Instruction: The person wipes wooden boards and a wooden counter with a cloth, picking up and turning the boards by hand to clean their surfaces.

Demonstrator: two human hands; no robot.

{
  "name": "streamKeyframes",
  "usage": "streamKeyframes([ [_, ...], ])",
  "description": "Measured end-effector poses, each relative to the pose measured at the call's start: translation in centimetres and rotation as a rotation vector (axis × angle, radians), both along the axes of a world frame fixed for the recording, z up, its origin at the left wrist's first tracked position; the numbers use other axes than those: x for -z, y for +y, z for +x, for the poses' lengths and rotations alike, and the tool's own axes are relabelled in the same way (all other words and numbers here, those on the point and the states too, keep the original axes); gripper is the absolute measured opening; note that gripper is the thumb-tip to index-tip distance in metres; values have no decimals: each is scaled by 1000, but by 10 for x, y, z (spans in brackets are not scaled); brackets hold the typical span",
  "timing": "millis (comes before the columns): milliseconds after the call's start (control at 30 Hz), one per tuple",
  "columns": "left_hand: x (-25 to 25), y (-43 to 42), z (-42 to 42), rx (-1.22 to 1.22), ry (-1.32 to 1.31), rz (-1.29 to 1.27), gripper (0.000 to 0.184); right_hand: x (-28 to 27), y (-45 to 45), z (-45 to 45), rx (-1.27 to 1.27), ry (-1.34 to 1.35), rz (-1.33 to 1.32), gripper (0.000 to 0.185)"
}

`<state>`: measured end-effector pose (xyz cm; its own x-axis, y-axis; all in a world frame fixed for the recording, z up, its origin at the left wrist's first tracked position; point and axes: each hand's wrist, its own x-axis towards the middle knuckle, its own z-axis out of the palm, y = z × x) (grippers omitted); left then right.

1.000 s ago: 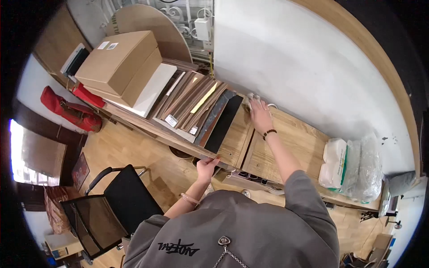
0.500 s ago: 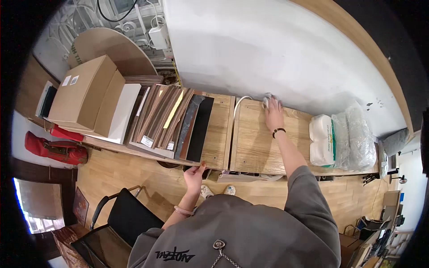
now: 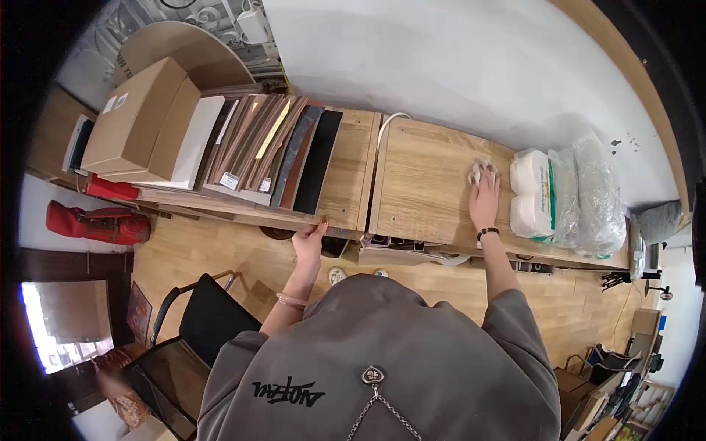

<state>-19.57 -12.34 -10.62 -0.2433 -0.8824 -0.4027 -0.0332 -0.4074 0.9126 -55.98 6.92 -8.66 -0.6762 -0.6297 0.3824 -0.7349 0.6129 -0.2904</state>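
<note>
The right hand's (image 3: 484, 204) fingers lie extended over a pale, crumpled cloth (image 3: 483, 170), probably for even pressure on the wooden top (image 3: 419, 176). The left hand (image 3: 307, 246) meets that top's front edge, perhaps for balance; whether its fingers grip, I cannot tell. Paper rolls (image 3: 532, 195) sit at the top's right, boards (image 3: 257, 143) stacked at its left.

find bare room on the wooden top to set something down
Widest: bare wood between the white cable and right hand. Narrower: strip between cable and black panel. Crowded: at the stacked boards and wrapped packs.
</note>
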Motion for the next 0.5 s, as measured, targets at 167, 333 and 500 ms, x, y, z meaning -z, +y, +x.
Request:
streamKeyframes([
  [167, 23, 2, -6, -79, 32, -104, 21, -13, -42, 133, -142, 23, 71, 55],
  [333, 27, 0, -3, -79, -134, -175, 26, -32, -21, 160, -595, -99, 129, 51],
  [500, 21, 5, -6, -39, -212, -323, 28, -16, 46, 91, -193, -77, 3, 49],
])
